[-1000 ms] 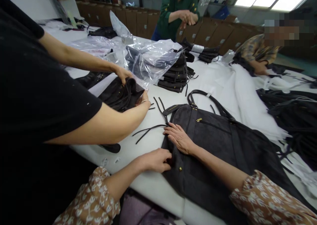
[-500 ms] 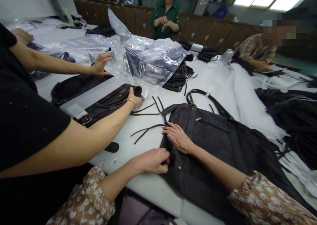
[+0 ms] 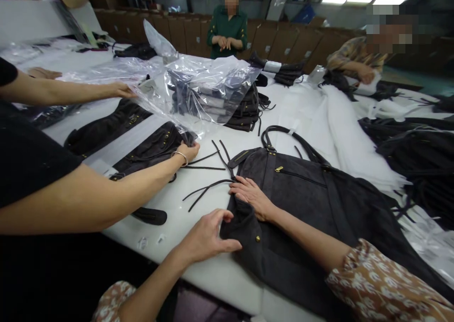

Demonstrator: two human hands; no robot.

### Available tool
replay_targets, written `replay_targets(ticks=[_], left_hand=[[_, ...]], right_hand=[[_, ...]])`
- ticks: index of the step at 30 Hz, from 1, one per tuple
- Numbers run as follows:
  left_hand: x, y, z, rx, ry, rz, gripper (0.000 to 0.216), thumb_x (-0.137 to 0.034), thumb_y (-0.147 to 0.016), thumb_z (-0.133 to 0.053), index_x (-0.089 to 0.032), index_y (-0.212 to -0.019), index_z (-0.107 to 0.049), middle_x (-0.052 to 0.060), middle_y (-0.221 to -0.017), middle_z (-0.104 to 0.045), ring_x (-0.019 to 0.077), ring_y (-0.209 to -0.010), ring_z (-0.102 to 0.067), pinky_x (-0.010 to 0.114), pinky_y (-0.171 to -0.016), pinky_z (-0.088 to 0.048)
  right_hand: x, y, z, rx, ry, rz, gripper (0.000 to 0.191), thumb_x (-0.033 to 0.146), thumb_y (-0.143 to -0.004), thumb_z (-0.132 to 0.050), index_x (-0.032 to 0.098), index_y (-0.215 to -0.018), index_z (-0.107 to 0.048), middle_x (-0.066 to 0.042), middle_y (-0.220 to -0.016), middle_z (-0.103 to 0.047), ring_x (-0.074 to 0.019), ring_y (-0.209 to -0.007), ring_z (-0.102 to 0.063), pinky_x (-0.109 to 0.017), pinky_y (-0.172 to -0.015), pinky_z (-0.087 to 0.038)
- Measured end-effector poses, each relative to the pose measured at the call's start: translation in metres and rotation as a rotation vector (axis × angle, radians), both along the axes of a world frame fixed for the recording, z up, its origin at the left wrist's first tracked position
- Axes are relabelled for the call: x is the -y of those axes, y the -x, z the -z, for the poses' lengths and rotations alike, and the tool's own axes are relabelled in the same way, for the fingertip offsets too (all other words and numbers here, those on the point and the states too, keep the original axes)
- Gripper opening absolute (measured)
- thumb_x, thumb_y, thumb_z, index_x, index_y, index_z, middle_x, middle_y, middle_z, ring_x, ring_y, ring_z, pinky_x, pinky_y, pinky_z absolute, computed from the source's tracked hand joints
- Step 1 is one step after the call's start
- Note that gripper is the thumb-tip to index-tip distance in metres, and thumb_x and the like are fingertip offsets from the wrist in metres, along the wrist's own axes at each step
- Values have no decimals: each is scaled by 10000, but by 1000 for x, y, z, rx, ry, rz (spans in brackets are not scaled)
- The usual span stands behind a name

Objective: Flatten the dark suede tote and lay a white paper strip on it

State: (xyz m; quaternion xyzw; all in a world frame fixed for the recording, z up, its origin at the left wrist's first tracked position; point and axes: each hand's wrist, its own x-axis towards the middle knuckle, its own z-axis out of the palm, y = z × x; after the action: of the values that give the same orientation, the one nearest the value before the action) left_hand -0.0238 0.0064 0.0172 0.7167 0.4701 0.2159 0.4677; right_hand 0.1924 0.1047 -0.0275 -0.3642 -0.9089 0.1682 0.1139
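Observation:
A large dark suede bag (image 3: 319,208) with black handles and gold fittings lies flat on the white table (image 3: 198,274) in front of me. My right hand (image 3: 250,196) rests flat on its left side, fingers spread, near thin black straps (image 3: 207,187). My left hand (image 3: 207,234) grips the bag's left edge near a gold stud, thumb under the lifted fold and fingers curled over it.
A person in black at my left holds a folded dark bag (image 3: 152,147) and a clear plastic bag (image 3: 209,85). Stacked dark bags (image 3: 248,111) sit behind. White wrapping (image 3: 340,133) and more dark bags (image 3: 418,152) lie at right. Two other people work at the far side.
My left hand has lifted and folded the bag's left edge upward. The person at my left laid the dark bag down and reached out to the plastic bag.

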Motion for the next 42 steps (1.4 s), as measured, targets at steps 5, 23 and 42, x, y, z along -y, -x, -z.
replay_targets(ticks=[5,23,42], left_hand=[[11,-42,-7,-195,-86,-76,587,-596,-567,-769,-211,-964,-570,36,-974,-574,239,-938,-500,365,-826,-399],[21,-32,16,79,-78,-272,273,-318,-698,-720,-193,-669,-478,-44,-689,-489,125,-703,-446,250,-659,-313],[2,-38,-54,-485,-531,314,947,-446,-552,-847,-341,-1343,-338,99,-1487,-306,285,-1070,-554,433,-907,-455]], right_hand=[[1,-1,0,-26,-10,-1,407,313,-1005,-216,263,-1200,-570,-29,-1319,-565,-212,-1387,-289,-468,-1118,-215],[5,-2,-10,-80,-43,29,371,297,-1003,-234,217,-1113,-579,-66,-1181,-616,-193,-1307,-397,-442,-1113,-181],[16,-12,-34,-51,-95,66,386,342,-983,-340,195,-1299,-505,-123,-1381,-492,-232,-1323,-385,-443,-1047,-318]])
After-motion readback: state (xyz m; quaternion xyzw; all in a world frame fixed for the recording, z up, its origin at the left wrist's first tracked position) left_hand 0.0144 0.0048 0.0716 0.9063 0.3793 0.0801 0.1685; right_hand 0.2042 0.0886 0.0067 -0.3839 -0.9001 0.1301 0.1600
